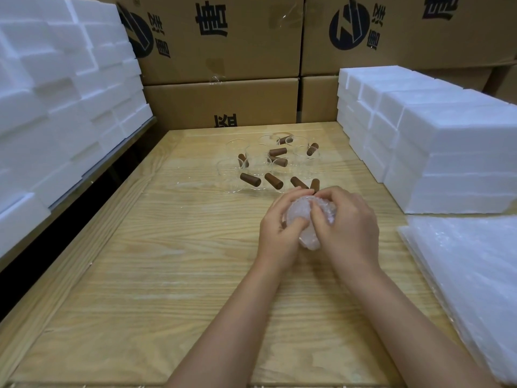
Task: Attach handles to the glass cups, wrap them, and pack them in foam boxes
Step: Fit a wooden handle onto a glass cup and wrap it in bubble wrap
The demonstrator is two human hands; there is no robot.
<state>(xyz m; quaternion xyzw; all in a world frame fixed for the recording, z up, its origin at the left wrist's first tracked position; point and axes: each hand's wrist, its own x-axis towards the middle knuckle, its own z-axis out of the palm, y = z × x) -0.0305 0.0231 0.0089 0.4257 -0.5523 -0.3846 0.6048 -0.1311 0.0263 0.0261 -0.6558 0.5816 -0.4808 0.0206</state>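
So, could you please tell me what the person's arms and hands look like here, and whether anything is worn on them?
The left hand and the right hand are bare: no gloves, rings, watch or bracelets show. Both forearms are uncovered, with no sleeve in view up to the frame's bottom edge.

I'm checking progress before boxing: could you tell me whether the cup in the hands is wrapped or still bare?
Wrapped. Bubble wrap covers the cup, gripped by the left hand and right hand.

This is a packing room in a warehouse. Big brown cardboard boxes (221, 37) are stacked past the hands, and white foam boxes (436, 135) are piled on both sides.
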